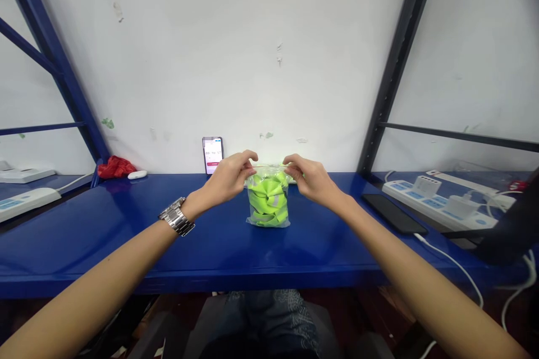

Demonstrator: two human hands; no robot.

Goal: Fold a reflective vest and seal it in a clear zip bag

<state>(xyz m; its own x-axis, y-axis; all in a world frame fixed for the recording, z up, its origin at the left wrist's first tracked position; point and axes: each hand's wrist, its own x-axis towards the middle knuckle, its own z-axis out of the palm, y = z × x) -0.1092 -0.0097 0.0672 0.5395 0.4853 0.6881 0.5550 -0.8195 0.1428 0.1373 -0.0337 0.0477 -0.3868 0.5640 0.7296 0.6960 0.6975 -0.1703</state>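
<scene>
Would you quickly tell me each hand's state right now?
Left hand: closed, pinching the top edge of the clear plastic bag.
Right hand: closed, pinching that top edge too.

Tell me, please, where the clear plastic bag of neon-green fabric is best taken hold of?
Pinch the flat top edge of the clear plastic bag, coming in from its left and right ends, as the left hand and right hand do. It stands upright on the blue metal shelf, and its fabric-stuffed lower part looks bulgy and likely slippery.
</scene>
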